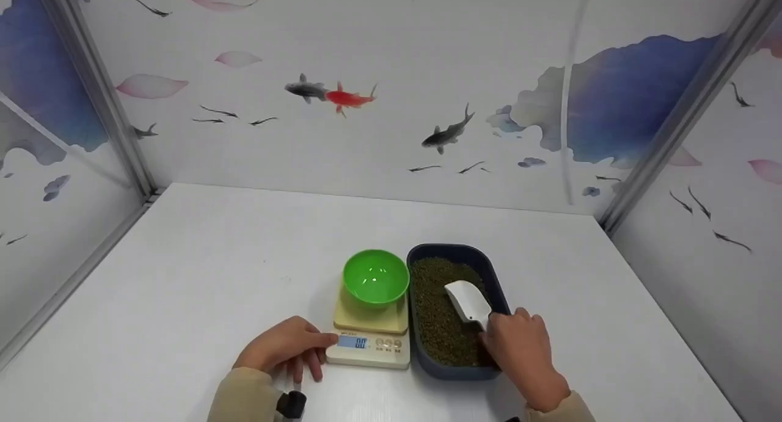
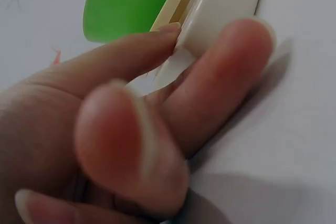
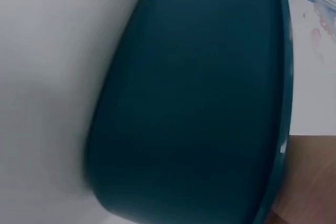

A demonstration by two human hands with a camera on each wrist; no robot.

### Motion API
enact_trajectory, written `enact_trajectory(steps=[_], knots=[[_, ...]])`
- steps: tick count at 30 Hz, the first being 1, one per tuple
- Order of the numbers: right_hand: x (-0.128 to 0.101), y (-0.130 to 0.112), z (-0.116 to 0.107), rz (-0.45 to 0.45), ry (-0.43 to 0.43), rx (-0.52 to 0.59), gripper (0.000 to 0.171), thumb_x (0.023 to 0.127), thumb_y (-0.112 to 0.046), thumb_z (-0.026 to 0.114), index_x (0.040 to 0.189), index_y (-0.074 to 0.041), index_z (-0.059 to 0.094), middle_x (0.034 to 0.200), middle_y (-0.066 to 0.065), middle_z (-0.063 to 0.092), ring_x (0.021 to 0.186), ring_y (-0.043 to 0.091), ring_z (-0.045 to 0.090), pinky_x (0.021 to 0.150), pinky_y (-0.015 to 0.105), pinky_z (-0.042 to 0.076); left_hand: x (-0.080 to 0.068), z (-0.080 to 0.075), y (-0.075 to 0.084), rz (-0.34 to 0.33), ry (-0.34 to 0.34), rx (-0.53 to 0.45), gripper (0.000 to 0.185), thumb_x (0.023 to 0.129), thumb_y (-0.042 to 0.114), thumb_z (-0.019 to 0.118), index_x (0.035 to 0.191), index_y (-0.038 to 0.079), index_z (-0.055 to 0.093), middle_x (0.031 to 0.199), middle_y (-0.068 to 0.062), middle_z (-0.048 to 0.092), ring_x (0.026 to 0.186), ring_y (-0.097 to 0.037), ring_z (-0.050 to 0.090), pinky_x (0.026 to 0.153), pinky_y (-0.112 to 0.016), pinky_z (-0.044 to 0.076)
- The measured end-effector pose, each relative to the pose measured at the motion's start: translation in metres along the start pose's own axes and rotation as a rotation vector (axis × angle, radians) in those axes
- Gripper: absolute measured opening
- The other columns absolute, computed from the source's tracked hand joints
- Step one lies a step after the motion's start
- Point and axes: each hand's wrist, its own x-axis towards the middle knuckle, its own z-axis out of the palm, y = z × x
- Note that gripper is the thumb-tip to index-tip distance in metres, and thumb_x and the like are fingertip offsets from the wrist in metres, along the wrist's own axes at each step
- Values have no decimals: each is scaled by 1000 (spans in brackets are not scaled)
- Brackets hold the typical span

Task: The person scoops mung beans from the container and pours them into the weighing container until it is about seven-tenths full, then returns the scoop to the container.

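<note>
A white kitchen scale [image 1: 368,356] with a pale yellow platform shows 0.0 on its display. On that platform sits a green bowl [image 1: 375,278] with nothing visible inside. My left hand [image 1: 287,345] holds the scale's near left edge, thumb on top and fingers lower down at the side; the left wrist view shows the thumb against the scale's edge [image 2: 220,3]. My right hand [image 1: 523,352] grips the handle of a white scoop [image 1: 469,301], its blade over brown-green granules [image 1: 437,306] in a dark blue tub [image 1: 455,373]. The tub's wall [image 3: 189,98] hides most of that hand in the right wrist view.
The tub stands close against the right side of the scale. Both are on a white table [image 1: 201,275]. Behind rises a white panel [image 1: 366,159] painted with fish, and side panels with metal posts [image 1: 666,129] flank the table.
</note>
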Motion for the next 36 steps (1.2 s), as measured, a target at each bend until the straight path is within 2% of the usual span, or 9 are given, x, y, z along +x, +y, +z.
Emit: enact_trajectory(steps=[3,8,12,15,20,24,32,36], knots=[[5,3,-1,24,-21,64,23,72,-25,71,59,-15,56,46,-2,43,47,19,36,43,35,29,0,0,-1,7,-22,-1,46,78,47,61,72,2,65,63,-13,66,34,-11,49,32,-21,30],[16,8,-4,139,-149,299,14,79,-27,66,77,-13,65,60,-3,55,49,13,41,46,30,31,2,1,-1,-5,-37,-14,45,78,46,62,73,1,65,64,-13,66,35,-10,49,32,-19,29],[23,16,-10,237,-270,451,28,84,-33,61,98,-9,66,83,1,64,62,12,52,55,33,39,1,4,-3,-16,-40,-39,44,78,44,63,73,0,65,65,-14,66,35,-9,49,32,-19,31],[28,23,-21,264,-329,511,38,85,-42,56,103,-10,64,87,0,63,70,13,53,62,35,40,1,3,-4,-16,-24,-68,44,78,44,63,72,0,64,64,-14,65,35,-9,48,32,-19,31],[31,31,-39,245,-375,543,41,84,-48,54,103,-13,64,80,-4,61,67,13,51,61,34,39,2,-2,-3,5,-4,-79,45,78,44,63,70,0,63,63,-15,65,35,-10,49,32,-20,30],[26,36,-46,235,-411,534,36,84,-45,56,99,-14,65,86,-3,62,71,12,51,62,34,40,2,-4,-1,16,-6,-71,45,78,45,62,71,0,63,64,-15,65,34,-10,48,32,-20,32],[18,46,-46,189,-451,546,23,83,-39,59,93,-19,66,84,-7,62,74,10,52,64,34,41,2,-2,-5,14,-4,-47,46,79,46,61,71,1,63,64,-14,66,32,-7,43,32,-19,32],[17,45,-42,169,-454,547,24,84,-38,60,95,-17,66,85,-6,62,71,11,51,63,33,39,4,-4,-3,11,13,-39,46,79,48,60,70,3,63,64,-13,66,32,-7,44,32,-19,31]])
